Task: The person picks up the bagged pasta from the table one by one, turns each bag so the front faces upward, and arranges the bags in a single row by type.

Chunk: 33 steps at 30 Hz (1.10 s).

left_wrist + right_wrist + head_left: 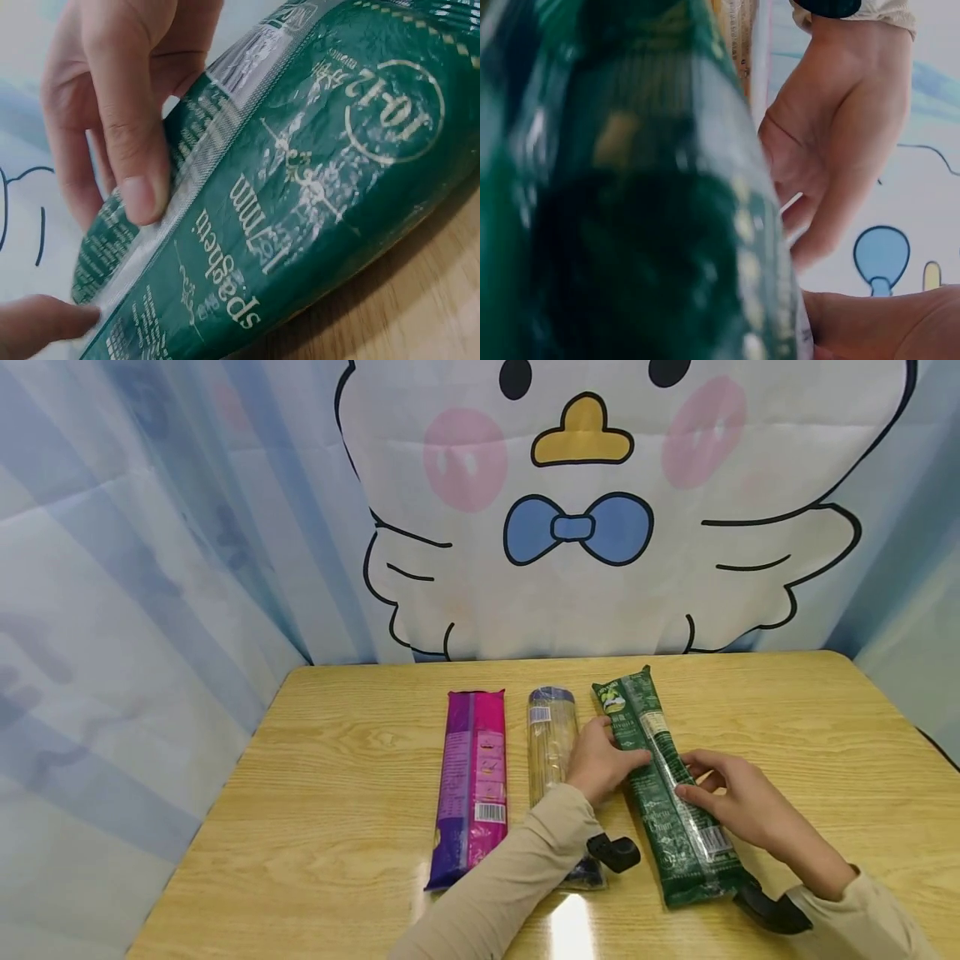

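Observation:
Both hands hold a green pack of spaghetti (675, 835), which lies at a slant at the right of the table in the head view. My left hand (600, 764) grips its left edge, thumb over the upper face. On the opposite edge, my right hand (738, 793) pinches the pack, its thumb on the top face and fingers along the side. "Spaghetti" and "1.7mm" are printed on the pack in the left wrist view. Blurred green wrapping (645, 225) fills much of the right wrist view, hiding most of the right fingers.
Left of the green pack lies a clear pack of long pasta (551, 739), partly covered by the left arm. Further left is a purple and pink pack (472, 785). A printed curtain (585, 602) hangs behind the wooden table (337, 827).

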Tool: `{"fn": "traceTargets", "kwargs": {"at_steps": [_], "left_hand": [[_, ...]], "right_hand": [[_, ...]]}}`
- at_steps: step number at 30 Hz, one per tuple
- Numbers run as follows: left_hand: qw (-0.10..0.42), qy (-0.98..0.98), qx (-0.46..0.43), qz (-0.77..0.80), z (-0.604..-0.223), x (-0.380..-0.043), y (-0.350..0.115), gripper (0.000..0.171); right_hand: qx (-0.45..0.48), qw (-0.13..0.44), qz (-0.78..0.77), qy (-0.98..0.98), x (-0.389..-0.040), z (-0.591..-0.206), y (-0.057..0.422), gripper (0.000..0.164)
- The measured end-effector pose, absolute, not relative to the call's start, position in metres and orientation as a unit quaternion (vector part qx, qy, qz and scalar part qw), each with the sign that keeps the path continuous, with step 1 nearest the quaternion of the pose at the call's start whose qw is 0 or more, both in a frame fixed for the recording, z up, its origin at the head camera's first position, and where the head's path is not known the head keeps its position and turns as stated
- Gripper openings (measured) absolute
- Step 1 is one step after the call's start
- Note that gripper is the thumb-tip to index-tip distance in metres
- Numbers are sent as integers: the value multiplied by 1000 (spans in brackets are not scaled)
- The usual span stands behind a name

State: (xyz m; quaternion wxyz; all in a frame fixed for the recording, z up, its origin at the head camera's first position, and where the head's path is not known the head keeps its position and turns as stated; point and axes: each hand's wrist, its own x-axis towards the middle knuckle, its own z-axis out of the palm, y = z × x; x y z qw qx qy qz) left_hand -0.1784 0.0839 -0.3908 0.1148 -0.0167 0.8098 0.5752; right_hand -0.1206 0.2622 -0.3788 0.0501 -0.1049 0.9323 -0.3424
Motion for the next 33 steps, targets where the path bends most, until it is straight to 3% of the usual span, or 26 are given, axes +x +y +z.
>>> {"fn": "traceTargets", "kwargs": {"at_steps": [17, 33], "left_hand": [[125, 753, -62, 643, -376, -168, 98, 85], [77, 737, -94, 665, -376, -173, 105, 61]], "right_hand": [[-126, -34, -246, 961, -107, -359, 243, 40], [-117, -45, -198, 972, -103, -355, 231, 36]]}}
